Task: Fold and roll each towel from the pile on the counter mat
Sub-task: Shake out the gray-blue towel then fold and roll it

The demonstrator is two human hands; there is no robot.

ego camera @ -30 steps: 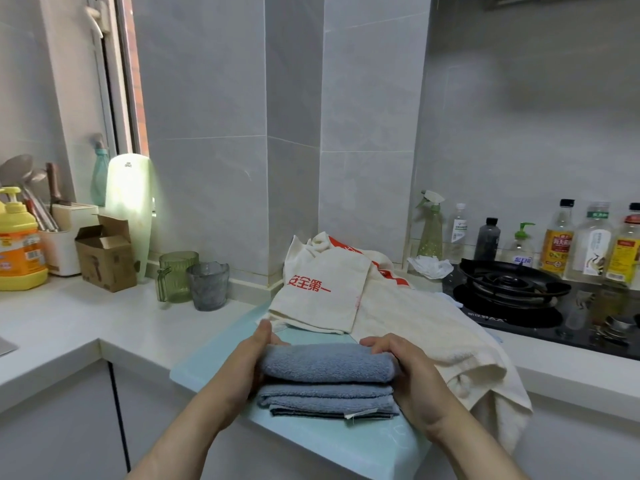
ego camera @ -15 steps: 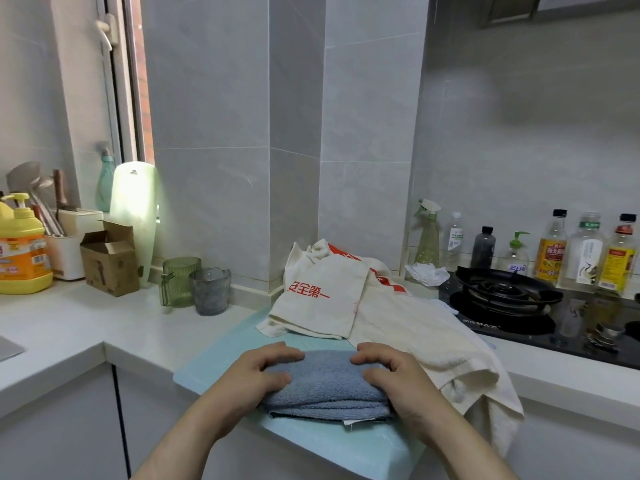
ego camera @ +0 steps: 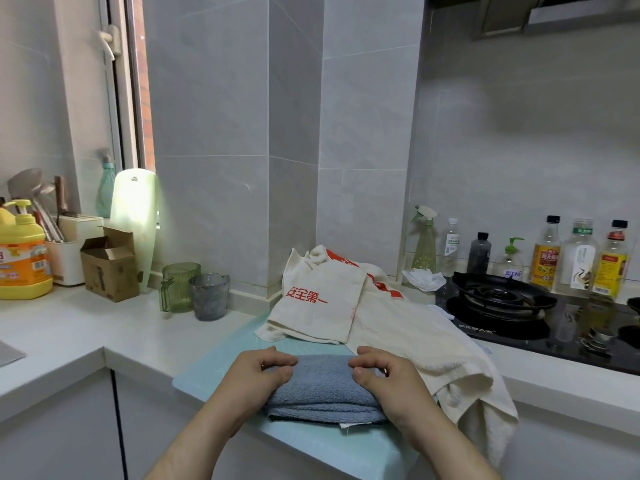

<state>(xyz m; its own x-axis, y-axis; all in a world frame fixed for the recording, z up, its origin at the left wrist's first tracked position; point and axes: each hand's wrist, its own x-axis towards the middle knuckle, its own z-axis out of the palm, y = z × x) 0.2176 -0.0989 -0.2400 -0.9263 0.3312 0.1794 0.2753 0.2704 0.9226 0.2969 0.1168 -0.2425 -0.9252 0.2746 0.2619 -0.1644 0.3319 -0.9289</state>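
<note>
Low at frame centre, gripping the blue towel (ego camera: 322, 386) on the mat (ego camera: 214, 365) with left hand (ego camera: 256, 379) and right hand (ego camera: 391, 382), fingers (ego camera: 277, 358) curling over its top, likely tightening the roll. Further up, leaving cream towels (ego camera: 398, 327) heaped for later.

The white bench (ego camera: 69, 334) turns a corner; on its left part stand a yellow pump bottle (ego camera: 22, 258), a white utensil holder (ego camera: 69, 251), a cardboard box (ego camera: 110, 268), a green glass mug (ego camera: 180, 287) and a grey cup (ego camera: 209, 296) just beside it; a pale green mat (ego camera: 214, 362) lies at the front edge, carrying a folded blue towel (ego camera: 322, 382) and cream towels (ego camera: 398, 334); on the right sits a black hob (ego camera: 554, 327), with a row of bottles (ego camera: 545, 258) behind it.
</note>
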